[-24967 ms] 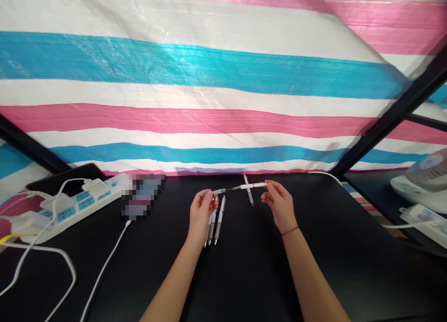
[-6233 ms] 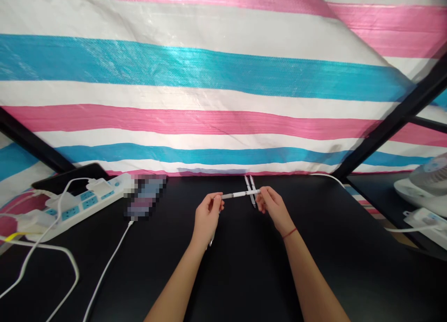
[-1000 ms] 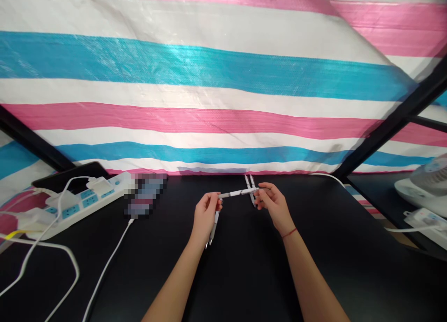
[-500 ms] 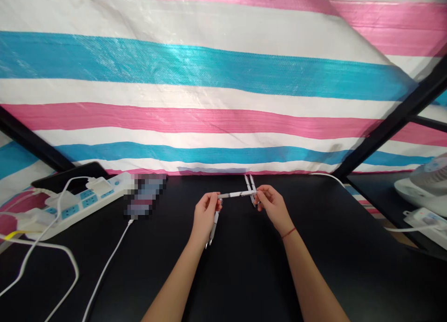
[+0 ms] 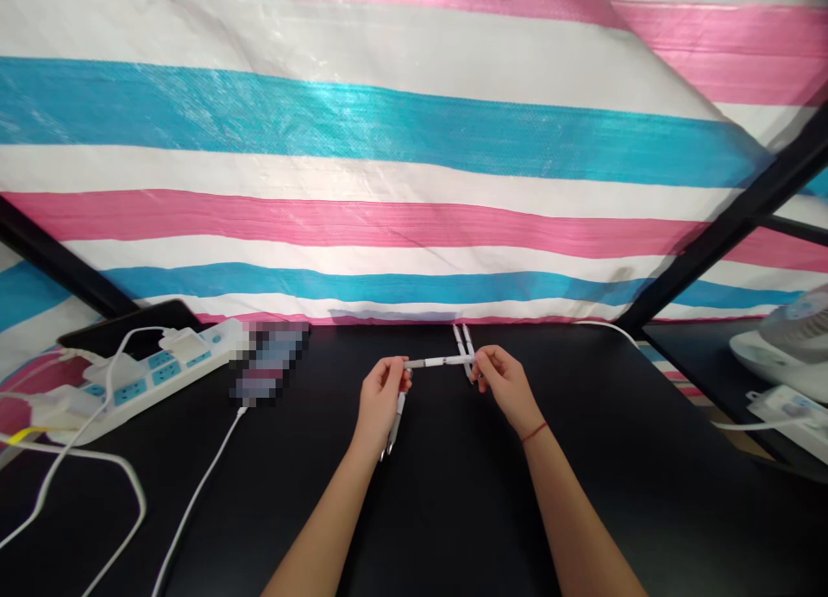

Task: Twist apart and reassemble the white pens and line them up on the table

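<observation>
A white pen with a grey grip (image 5: 435, 362) is held level between my two hands above the black tabletop. My left hand (image 5: 383, 399) pinches its grey end with thumb and fingers. At the other end, my right hand (image 5: 499, 380) closes its fingertips on the white part, which looks slightly blurred. Two white pens (image 5: 461, 338) lie side by side behind the held pen, near my right hand, their near ends partly hidden. Below my left hand, grey-and-white pens (image 5: 397, 423) lie on the table, partly covered by the hand; their exact number is hard to tell.
On the left stand a white power strip (image 5: 165, 373) with plugs and cables, a dark tablet-like object (image 5: 129, 328) and a pixelated phone (image 5: 272, 362) on a white cable (image 5: 200, 493). A striped sheet (image 5: 414, 166) hangs behind. At right are another power strip (image 5: 793, 416) and a fan-like device (image 5: 786, 338).
My right hand and its end of the pen have dropped very slightly. The left hand and the pens on the table stay where they were.
</observation>
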`<state>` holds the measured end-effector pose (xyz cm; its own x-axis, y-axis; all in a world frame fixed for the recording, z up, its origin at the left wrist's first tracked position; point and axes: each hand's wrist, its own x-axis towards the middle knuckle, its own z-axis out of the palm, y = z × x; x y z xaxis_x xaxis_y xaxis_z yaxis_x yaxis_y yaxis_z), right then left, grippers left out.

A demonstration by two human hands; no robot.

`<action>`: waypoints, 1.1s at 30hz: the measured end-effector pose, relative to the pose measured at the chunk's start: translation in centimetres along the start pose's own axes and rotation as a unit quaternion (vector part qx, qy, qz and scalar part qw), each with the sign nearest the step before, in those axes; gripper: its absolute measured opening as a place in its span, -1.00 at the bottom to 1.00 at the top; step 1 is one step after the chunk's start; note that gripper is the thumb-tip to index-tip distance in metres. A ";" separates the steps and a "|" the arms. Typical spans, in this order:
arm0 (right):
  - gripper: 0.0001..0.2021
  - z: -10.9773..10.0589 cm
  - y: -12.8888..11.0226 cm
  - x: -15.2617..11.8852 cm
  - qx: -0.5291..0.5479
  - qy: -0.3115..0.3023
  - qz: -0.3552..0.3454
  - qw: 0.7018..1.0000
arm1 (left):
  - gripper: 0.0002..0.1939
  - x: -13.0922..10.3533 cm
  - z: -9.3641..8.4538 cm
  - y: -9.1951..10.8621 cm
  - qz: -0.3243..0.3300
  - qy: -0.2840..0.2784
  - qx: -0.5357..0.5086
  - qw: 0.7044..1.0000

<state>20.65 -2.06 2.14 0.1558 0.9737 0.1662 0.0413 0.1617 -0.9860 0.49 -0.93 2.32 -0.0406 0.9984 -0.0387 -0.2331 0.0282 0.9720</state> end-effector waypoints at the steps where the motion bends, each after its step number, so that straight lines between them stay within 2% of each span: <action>1: -0.70 0.0 0.0 0.0 -0.013 -0.001 -0.001 1.000 | -0.65 0.0 0.0 0.0 0.001 0.000 0.001 1.000; 8: -0.71 0.2 -0.2 0.0 0.038 0.003 0.009 0.999 | -0.65 -0.2 0.2 0.1 0.001 0.004 0.006 1.000; 15: -0.70 0.0 -0.2 0.0 -0.009 -0.003 0.007 1.000 | -0.65 -0.1 0.1 0.1 0.004 -0.002 0.005 1.000; 21: -0.69 -0.1 0.1 0.1 0.047 0.002 0.021 0.999 | -0.64 -0.2 0.2 0.2 0.006 0.003 0.008 1.000; 27: -0.63 0.1 -0.2 0.0 -0.025 0.002 -0.003 1.000 | -0.65 -0.2 0.3 0.2 0.005 0.000 0.010 1.000; 33: -0.73 0.1 -0.1 0.1 0.039 0.008 0.011 0.999 | -0.65 -0.1 0.1 0.1 0.005 0.000 0.005 1.000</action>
<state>20.61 -1.93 2.22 0.1724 0.9744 0.1441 -0.0401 0.1531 -0.9874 0.56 -1.02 2.39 -0.0428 0.9987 -0.0284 -0.2238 0.0181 0.9745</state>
